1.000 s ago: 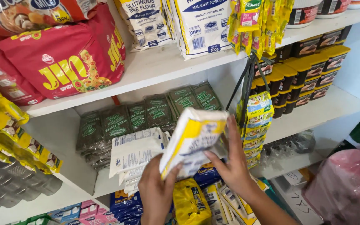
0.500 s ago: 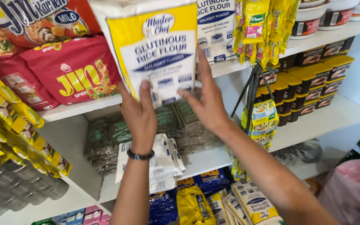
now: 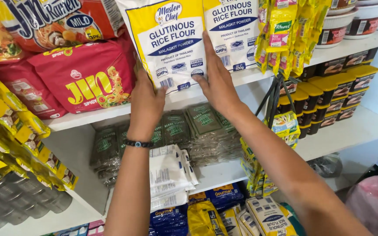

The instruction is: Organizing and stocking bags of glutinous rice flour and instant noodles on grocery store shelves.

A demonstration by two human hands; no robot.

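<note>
I hold a white and yellow flour bag (image 3: pixel 167 39) upright on the white upper shelf (image 3: pixel 110 111). My left hand (image 3: pixel 147 102), with a dark bead bracelet on the wrist, grips its lower left edge. My right hand (image 3: pixel 217 76) presses flat on its lower right corner. A second bag of the same kind (image 3: pixel 235 30) stands just to the right, touching it.
Red noodle packs (image 3: pixel 82 78) sit left of the flour. Yellow sachet strips (image 3: pixel 292 30) hang at right. Dark green packets (image 3: pixel 184 126) and white packets (image 3: pixel 169 175) lie on the middle shelf. Stacked yellow-lidded tubs (image 3: pixel 329 100) stand at right. More flour bags (image 3: pixel 270 216) lie below.
Both hands lifted the flour bag from the lower shelf level up onto the upper shelf, beside the other flour bag. It now stands upright there.
</note>
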